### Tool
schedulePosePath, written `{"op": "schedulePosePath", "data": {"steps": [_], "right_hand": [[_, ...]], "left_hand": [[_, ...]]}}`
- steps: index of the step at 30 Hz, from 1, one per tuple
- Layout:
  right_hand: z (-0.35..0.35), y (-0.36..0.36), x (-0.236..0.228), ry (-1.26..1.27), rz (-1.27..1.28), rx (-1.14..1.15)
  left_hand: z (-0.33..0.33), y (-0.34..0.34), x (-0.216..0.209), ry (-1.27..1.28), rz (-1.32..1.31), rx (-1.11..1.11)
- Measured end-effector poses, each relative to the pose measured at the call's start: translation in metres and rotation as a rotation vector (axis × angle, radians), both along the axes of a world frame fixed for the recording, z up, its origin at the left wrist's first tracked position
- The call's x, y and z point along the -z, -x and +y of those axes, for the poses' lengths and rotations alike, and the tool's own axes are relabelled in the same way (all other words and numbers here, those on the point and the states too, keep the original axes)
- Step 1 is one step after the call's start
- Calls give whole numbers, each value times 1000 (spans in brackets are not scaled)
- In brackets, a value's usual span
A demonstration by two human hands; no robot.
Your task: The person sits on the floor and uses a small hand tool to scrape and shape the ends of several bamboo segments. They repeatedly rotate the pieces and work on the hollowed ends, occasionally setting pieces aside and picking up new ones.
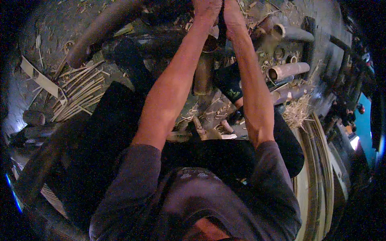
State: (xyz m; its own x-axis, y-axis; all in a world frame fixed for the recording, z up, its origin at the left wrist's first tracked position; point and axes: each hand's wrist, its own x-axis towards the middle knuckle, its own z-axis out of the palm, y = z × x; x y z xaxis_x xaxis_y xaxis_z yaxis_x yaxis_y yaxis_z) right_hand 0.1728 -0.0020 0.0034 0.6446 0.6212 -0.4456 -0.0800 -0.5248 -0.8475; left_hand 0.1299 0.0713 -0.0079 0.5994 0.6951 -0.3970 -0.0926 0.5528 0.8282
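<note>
Both my arms reach forward to the far edge of the head view. My left hand [206, 11] and my right hand [233, 16] are close together there, with a narrow dark gap between them. The edge of the view cuts off their fingers, so whether they hold anything is hidden. Just below the wrists is the dark round opening of a tube [210, 44]. A brown bamboo-like piece [203, 78] extends from there toward me, between my forearms.
Cut bamboo tubes [290, 71] lie on the right, near pale shavings [298, 113]. Thin split sticks [82, 91] and a flat pale strip [42, 80] lie at left. Long curved strips [315, 172] are stacked at my right side. A thick dark pole [102, 30] slants at far left.
</note>
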Motion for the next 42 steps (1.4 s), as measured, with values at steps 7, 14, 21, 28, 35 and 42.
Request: {"op": "schedulePosePath", "data": {"steps": [7,14,21,28,35,42], "right_hand": [[-36,29,-14,-210,-211,632],[-83,72,29,-520,-291,1241],[9,42,17,-312,-398,1057],[13,44,-16,-135,-23,449],[18,57,11,-302,57,17],[13,84,1,-235,116,-297]], "left_hand": [[-22,-30,3,-176,-100,730],[-101,-41,21,-728,-424,1133],[-2,-41,24,-64,-367,913],[22,8,-18,-45,25,270],[21,54,1,-246,9,-131],[-6,102,11,-477,17,-454]]}}
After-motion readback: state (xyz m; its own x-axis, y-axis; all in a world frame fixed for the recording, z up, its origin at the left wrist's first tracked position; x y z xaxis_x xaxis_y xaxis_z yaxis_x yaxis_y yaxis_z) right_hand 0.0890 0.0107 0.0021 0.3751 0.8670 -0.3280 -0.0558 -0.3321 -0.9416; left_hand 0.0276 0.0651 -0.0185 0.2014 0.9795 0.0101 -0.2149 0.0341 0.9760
